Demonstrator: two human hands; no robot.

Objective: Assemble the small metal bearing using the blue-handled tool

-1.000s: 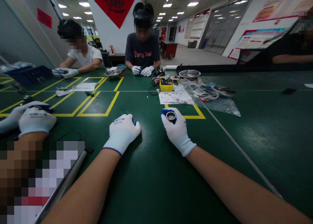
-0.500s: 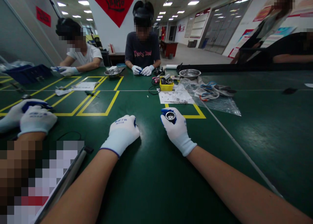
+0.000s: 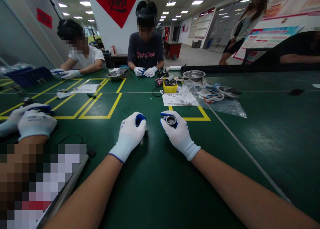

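Both my hands wear white gloves with blue palms. My right hand (image 3: pixel 178 130) is closed around a small round metal cup-shaped part (image 3: pixel 171 121), dark-rimmed, with small holes showing inside its upward-facing mouth. Left of it, and apart from it, my left hand (image 3: pixel 131 130) is curled just over the green tabletop (image 3: pixel 155 175). Its thumb and fingers come round towards each other, with blue palm showing in the curl. Whatever those fingers hold, if anything, is hidden.
Ahead lie a yellow bin (image 3: pixel 170 86) of parts, a plastic bag (image 3: pixel 225 103), gloves (image 3: pixel 215 92) and a metal bowl (image 3: pixel 194 75). A co-worker's gloved hands (image 3: pixel 37 120) work at left, near a grey metal edge (image 3: pixel 67 192). Two more gloved people sit across the table.
My left hand has turned from a knuckles-up fist so that its curled thumb side shows. My right hand has shifted slightly left, still holding the metal part.
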